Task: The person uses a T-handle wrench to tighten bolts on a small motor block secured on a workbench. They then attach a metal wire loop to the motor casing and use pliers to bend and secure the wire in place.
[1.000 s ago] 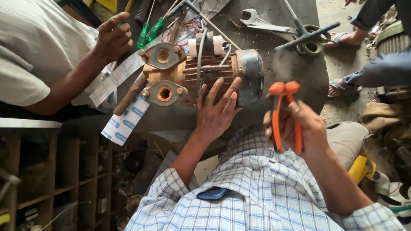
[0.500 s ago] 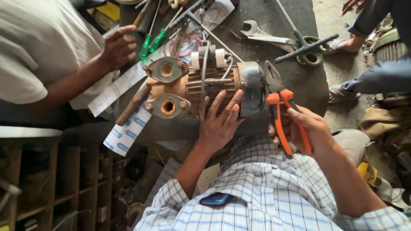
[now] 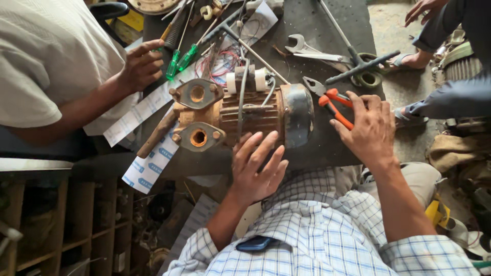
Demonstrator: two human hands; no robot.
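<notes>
A rusty brown pump motor (image 3: 240, 115) lies on its side on the dark workbench (image 3: 332, 30), with two round flanges at its left end and a grey end cover (image 3: 298, 115) at its right. My left hand (image 3: 257, 171) rests with fingers spread on the motor's near side and holds nothing. Just right of the end cover, my right hand (image 3: 369, 128) grips orange-handled pliers (image 3: 331, 99), whose jaws point at the top of the cover.
A person in a white shirt stands at the left, their hand (image 3: 140, 64) by green screwdrivers (image 3: 180, 59). Wrenches (image 3: 307, 48), a T-handle tool (image 3: 360, 64) and wires lie behind the motor. Printed paper strips (image 3: 148, 166) hang off the bench edge. Another person's hand (image 3: 424, 7) is top right.
My right hand has brought the pliers down from mid-air to beside the motor's end cover. My left hand has slid from the motor's top toward its near side.
</notes>
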